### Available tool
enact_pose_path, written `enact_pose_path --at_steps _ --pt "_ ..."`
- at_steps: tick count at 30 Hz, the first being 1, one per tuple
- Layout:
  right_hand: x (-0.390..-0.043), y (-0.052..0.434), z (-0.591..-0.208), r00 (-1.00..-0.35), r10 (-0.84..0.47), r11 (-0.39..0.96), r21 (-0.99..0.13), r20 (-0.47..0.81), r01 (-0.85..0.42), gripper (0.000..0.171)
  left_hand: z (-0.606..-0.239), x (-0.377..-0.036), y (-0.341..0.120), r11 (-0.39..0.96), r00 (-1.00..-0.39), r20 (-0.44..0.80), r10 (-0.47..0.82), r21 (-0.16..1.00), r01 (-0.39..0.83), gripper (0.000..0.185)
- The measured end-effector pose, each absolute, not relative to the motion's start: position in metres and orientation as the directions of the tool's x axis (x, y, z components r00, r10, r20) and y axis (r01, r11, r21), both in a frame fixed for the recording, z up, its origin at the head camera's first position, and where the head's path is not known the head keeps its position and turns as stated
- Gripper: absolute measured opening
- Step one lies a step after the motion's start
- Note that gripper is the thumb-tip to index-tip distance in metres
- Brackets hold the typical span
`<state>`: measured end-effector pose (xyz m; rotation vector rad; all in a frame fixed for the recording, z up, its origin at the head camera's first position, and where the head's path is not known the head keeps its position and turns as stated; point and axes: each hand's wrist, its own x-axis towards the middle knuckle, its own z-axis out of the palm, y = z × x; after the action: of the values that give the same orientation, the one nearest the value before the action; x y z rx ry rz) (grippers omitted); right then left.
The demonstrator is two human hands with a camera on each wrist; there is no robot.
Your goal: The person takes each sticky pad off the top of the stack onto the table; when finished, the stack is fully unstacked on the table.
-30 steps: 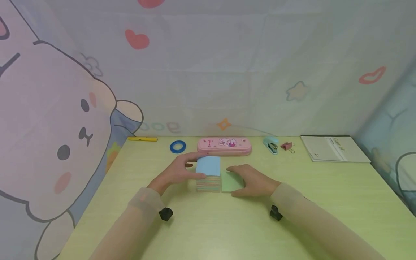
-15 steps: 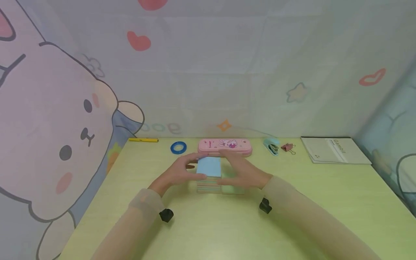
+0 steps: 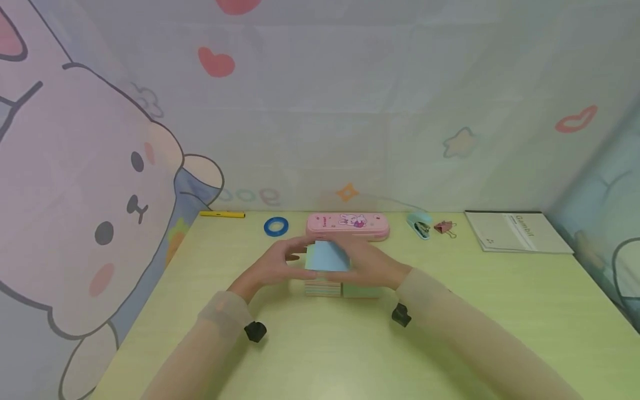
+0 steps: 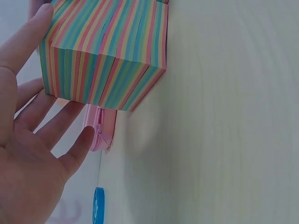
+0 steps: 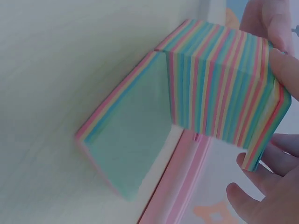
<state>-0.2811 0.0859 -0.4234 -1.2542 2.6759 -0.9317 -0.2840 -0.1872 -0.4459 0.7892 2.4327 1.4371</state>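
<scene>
Seen from the head camera, a block of coloured note paper (image 3: pixel 324 265) is held between the left hand (image 3: pixel 272 266) and the right hand (image 3: pixel 372 265) near the middle of the pale green surface (image 3: pixel 320 344), its blue top sheet tilted as a portion is raised; the fingers are curled against its two sides. A thin green-topped pile (image 3: pixel 361 291) is set on the surface just to the right, touching the block's base, so a small part seems split off and most of the block is left. A pink pencil case (image 3: pixel 348 226) is found close behind, with a blue tape ring (image 3: pixel 276 226), a yellow pen (image 3: pixel 222 214), a stapler (image 3: pixel 418 224), a clip (image 3: pixel 444 226) and a booklet (image 3: pixel 517 231) along the back edge; open room is left in front and to both sides. In the left wrist view, the striped block (image 4: pixel 105 51) is touched by the thumb above, while the fingers (image 4: pixel 70 135) are spread and relaxed beneath it, the pencil case (image 4: pixel 99 130) just behind. In the right wrist view, the upper portion (image 5: pixel 224 88) is pinched at its far side by fingers (image 5: pixel 282 60) and lifted beside the green pile (image 5: pixel 128 149).
</scene>
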Motion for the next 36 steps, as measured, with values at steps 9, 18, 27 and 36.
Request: enact_pose_path --at_steps 9,18,27,36 --pt "-0.278 0.148 -0.431 -0.763 -0.623 0.584 -0.546 0.171 -0.600 0.086 -0.445 -0.280 -0.188 0.403 -0.850 0.061 0.523 0.861 0.310 0.078" --pt "-0.276 0.201 -0.462 -0.779 -0.614 0.665 -0.446 0.129 -0.599 0.082 -0.446 -0.281 -0.186 0.385 -0.850 0.056 0.525 0.874 0.296 0.078" --pt "-0.272 0.214 -0.475 -0.794 -0.606 0.691 -0.460 0.054 -0.558 0.084 -0.446 -0.281 -0.185 0.388 -0.853 0.047 0.520 0.877 0.284 0.078" --pt "-0.272 0.216 -0.479 -0.789 -0.613 0.692 -0.455 0.041 -0.561 0.082 -0.448 -0.282 -0.184 0.392 -0.856 0.033 0.517 0.880 0.270 0.079"
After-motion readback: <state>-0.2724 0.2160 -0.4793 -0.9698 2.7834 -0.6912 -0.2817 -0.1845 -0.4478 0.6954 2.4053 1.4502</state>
